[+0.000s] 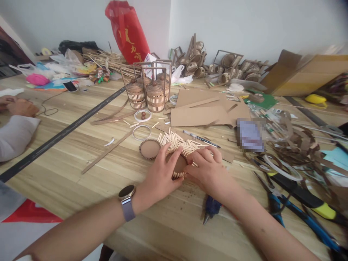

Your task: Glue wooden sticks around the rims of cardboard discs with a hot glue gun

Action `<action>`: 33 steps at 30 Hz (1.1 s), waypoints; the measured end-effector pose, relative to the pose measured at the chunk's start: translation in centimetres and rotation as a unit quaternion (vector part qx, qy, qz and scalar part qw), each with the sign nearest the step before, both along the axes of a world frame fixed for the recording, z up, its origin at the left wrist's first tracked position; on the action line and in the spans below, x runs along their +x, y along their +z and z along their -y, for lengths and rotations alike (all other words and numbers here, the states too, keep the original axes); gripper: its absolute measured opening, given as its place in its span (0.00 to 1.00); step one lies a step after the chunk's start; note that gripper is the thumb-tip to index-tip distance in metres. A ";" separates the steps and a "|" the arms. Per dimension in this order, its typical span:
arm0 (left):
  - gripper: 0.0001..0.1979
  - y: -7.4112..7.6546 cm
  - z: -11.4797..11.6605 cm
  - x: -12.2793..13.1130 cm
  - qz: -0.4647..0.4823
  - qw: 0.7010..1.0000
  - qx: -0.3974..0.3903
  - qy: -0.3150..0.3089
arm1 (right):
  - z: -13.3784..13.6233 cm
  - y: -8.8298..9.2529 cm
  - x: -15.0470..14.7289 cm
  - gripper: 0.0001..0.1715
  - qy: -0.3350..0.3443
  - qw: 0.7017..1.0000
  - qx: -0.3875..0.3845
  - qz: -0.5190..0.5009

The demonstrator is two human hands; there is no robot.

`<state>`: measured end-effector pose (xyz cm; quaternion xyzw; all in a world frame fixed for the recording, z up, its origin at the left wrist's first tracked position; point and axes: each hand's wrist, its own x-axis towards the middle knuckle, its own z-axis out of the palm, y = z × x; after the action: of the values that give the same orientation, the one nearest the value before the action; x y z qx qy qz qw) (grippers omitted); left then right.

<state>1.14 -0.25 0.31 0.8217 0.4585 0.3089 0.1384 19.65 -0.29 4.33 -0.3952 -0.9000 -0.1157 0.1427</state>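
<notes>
1. Fingers (pixel 174 154) of my left hand (pixel 160 175) curl over the top and left side of a small round piece (pixel 178 165), a brown card disc with short sticks standing along its rim; they are clamped on it.
2. Fingers (pixel 202 154) of my right hand (pixel 209 170) are bent and drawn together against the right edge of the same piece. I cannot tell whether they also pinch a single stick.
3. I see the piece lying on the worktop (pixel 81 145), near its front edge and between both hands.
4. A watch (pixel 127 197) sits on my left wrist.
5. Just left of the piece lies a second disc (pixel 149 148), and just behind it a loose heap of sticks (pixel 179 140).
6. A glue gun (pixel 210 208) lies on the worktop under my right wrist.
7. Behind the heap I see a pen (pixel 202 139), two white rings (pixel 141 132) and flat cardboard sheets (pixel 201 108).
8. Further back stand finished little baskets (pixel 154 96), with a red bag (pixel 127 30) against the wall.
9. Far left, another person's hand (pixel 19 107) rests on the worktop.
</notes>
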 end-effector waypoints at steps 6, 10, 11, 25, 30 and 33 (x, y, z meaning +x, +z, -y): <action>0.46 0.0 0.0 0.0 -0.008 1.000 0.004 -0.004 | -0.3 -0.8 0.0 0.12 0.010 0.998 0.067 -0.015; 0.46 0.0 -0.1 0.0 -0.011 1.000 0.008 -0.005 | -0.3 -0.9 -0.1 0.12 0.013 0.998 0.067 -0.010; 0.46 0.0 -0.1 0.0 -0.012 1.000 0.008 -0.005 | -0.3 -0.9 -0.1 0.12 0.012 0.998 0.069 -0.009; 0.47 0.1 0.1 0.3 -0.021 1.000 0.010 0.011 | -0.3 -1.1 -0.1 0.11 0.009 0.997 0.074 -0.004; 0.45 0.2 0.2 0.3 -0.028 0.999 0.023 0.012 | -0.2 -1.1 -0.1 0.10 0.005 0.998 0.064 0.014; 0.45 0.2 0.2 0.3 -0.030 0.999 0.024 0.012 | -0.1 -1.0 -0.3 0.08 0.002 0.998 0.066 0.025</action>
<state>1.48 -0.47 0.49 0.8279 0.4651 0.2967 0.1009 19.38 -0.18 3.35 -0.3804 -0.8944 -0.1844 0.1458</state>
